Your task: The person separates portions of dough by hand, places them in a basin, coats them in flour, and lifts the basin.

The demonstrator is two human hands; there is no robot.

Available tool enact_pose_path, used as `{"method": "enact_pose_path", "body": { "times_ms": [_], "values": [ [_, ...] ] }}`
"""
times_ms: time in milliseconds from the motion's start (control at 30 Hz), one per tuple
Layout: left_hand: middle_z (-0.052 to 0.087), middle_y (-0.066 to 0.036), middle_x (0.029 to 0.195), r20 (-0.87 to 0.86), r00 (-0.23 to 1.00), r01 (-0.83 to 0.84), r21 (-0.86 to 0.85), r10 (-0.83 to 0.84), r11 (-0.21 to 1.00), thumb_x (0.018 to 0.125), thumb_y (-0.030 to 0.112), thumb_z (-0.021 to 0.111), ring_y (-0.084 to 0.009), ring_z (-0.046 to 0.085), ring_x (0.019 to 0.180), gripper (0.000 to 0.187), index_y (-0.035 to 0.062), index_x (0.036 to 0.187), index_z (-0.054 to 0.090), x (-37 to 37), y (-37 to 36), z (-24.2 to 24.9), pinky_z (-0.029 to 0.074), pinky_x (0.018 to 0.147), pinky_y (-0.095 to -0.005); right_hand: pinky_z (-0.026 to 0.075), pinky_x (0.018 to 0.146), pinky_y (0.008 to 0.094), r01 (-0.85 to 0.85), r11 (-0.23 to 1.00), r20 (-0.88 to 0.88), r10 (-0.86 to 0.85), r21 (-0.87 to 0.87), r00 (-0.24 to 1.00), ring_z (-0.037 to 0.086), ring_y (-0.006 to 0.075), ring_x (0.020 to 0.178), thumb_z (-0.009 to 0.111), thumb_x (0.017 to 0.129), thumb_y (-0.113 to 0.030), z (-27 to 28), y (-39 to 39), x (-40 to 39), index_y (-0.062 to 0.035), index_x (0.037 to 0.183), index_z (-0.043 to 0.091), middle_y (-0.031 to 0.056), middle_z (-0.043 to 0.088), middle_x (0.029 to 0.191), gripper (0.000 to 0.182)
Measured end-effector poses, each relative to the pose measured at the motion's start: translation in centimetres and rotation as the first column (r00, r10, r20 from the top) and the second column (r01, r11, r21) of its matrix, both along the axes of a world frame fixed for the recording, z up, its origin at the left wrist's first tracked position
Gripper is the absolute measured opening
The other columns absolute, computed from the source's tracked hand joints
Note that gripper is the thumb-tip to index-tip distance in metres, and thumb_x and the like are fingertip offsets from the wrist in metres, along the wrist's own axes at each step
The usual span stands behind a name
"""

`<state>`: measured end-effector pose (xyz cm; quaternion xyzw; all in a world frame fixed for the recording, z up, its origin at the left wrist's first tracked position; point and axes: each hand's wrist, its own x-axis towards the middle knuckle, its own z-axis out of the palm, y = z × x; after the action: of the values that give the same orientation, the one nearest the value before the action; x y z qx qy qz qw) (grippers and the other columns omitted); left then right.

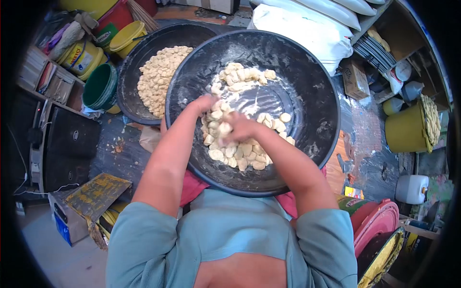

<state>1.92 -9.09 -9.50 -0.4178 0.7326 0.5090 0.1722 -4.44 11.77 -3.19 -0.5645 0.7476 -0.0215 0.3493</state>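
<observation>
A wide black basin rests at my lap, dusted with white powder. Pale, rounded pieces that look like dough are heaped on its near left side, and a smaller clump lies toward the far wall. Over the heap's upper left edge is my left hand, its fingers blurred and partly hidden among the pieces. My right hand reaches into the middle of the heap from the right. One pale piece shows by its fingers, but motion blur hides whether they grip it.
Behind on the left, a second black basin holds many similar pieces. Green and yellow buckets stand beside it. White sacks lie at the back right. A filled yellow bucket and white jerrycan are at right.
</observation>
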Motion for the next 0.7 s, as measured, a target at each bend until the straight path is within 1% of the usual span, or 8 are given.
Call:
{"method": "enact_pose_path", "body": {
  "times_ms": [100, 167, 267, 333, 433, 533, 600, 700],
  "values": [
    [0.03, -0.03, 0.143, 0.139, 0.967, 0.25, -0.315, -0.216, 0.916, 0.083, 0.06, 0.055, -0.04, 0.043, 0.126, 0.09, -0.0003, 0.143, 0.024, 0.7, 5.1, -0.1, 0.036, 0.105, -0.0424, 0.023, 0.11, 0.0515, -0.402, 0.911, 0.639, 0.259, 0.087, 0.725, 0.036, 0.0294, 0.131, 0.062, 0.083, -0.051, 4.2, 2.1, -3.5, -0.014, 0.135, 0.049, 0.0138, 0.042, 0.139, 0.066],
    [0.038, -0.029, 0.139, 0.253, 0.872, 0.476, -0.248, -0.418, 0.844, 0.084, 0.059, 0.055, -0.0384, 0.05, 0.119, 0.091, -0.0014, 0.143, 0.022, 1.4, 8.3, 1.8, 0.041, 0.1, -0.0399, 0.05, 0.085, 0.0327, 0.148, 0.966, 0.679, -0.256, 0.214, 0.689, 0.054, 0.022, 0.113, 0.067, 0.081, -0.047, 5.3, 5.5, -7.9, -0.01, 0.125, 0.059, 0.013, 0.053, 0.127, 0.058],
    [0.048, -0.027, 0.131, 0.182, 0.766, 0.623, 0.028, -0.617, 0.782, 0.083, 0.06, 0.054, -0.0365, 0.057, 0.109, 0.089, -0.002, 0.141, 0.027, 3.7, 10.2, 6.3, 0.052, 0.085, -0.0404, 0.055, 0.061, 0.0377, 0.462, 0.877, -0.003, -0.467, -0.133, 0.884, 0.066, 0.0237, 0.081, 0.064, 0.079, -0.058, -4.5, 11.1, -18.9, 0.0028, 0.099, 0.066, 0.013, 0.066, 0.079, 0.064],
    [0.051, -0.026, 0.128, 0.102, 0.757, 0.632, 0.139, -0.646, 0.762, 0.084, 0.06, 0.054, -0.0346, 0.06, 0.104, 0.085, -0.002, 0.138, 0.033, 4.2, 9.5, 8.6, 0.055, 0.076, -0.0408, 0.053, 0.064, 0.0421, 0.617, 0.625, -0.094, -0.662, 0.478, 0.743, 0.067, 0.0254, 0.08, 0.057, 0.077, -0.07, -1.8, 10.5, -15.4, 0.0037, 0.104, 0.064, 0.0191, 0.067, 0.094, 0.079],
    [0.053, -0.023, 0.127, 0.027, 0.843, 0.531, 0.112, -0.537, 0.84, 0.085, 0.062, 0.05, -0.0324, 0.062, 0.099, 0.078, -0.0013, 0.13, 0.046, 3.7, 5.3, 9.9, 0.056, 0.071, -0.0443, 0.039, 0.098, 0.0532, 0.39, 0.55, 0.151, -0.698, 0.739, 0.7, 0.043, 0.039, 0.127, 0.048, 0.069, -0.085, -0.8, 6.3, -6.9, -0.0056, 0.141, 0.038, 0.025, 0.037, 0.143, 0.107],
    [0.05, -0.025, 0.131, 0.24, 0.94, 0.222, 0.103, -0.241, 0.969, 0.087, 0.064, 0.043, -0.0371, 0.058, 0.109, 0.08, -0.0002, 0.135, 0.043, 3.5, 3.3, 7.4, 0.05, 0.087, -0.0458, 0.029, 0.106, 0.0554, 0.168, 0.848, 0.409, -0.405, 0.502, 0.818, 0.035, 0.0422, 0.132, 0.04, 0.071, -0.087, 0.2, 3.4, -0.5, -0.0022, 0.144, 0.032, 0.0309, 0.03, 0.145, 0.112],
    [0.048, -0.029, 0.131, 0.2, 0.91, 0.398, -0.178, -0.363, 0.9, 0.085, 0.067, 0.042, -0.0355, 0.049, 0.123, 0.088, -0.0027, 0.138, 0.035, 3.1, 1.2, -3.6, 0.04, 0.1, -0.0422, 0.032, 0.105, 0.0508, 0.116, 0.945, 0.554, -0.276, 0.306, 0.785, 0.037, 0.0373, 0.132, 0.044, 0.073, -0.083, -0.5, 3.0, 0.0, -0.0006, 0.141, 0.036, 0.0282, 0.031, 0.145, 0.108],
    [0.05, -0.022, 0.129, 0.008, 0.854, 0.52, 0.057, -0.521, 0.852, 0.085, 0.067, 0.047, -0.0313, 0.052, 0.114, 0.083, 0.0014, 0.135, 0.039, 5.1, 6.4, 2.1, 0.041, 0.097, -0.0399, 0.05, 0.085, 0.0439, 0.097, 0.946, 0.786, -0.312, 0.31, 0.534, 0.055, 0.0298, 0.111, 0.052, 0.076, -0.075, 1.1, 4.5, -2.8, -0.0075, 0.137, 0.044, 0.0229, 0.039, 0.141, 0.091]
  ]
}}
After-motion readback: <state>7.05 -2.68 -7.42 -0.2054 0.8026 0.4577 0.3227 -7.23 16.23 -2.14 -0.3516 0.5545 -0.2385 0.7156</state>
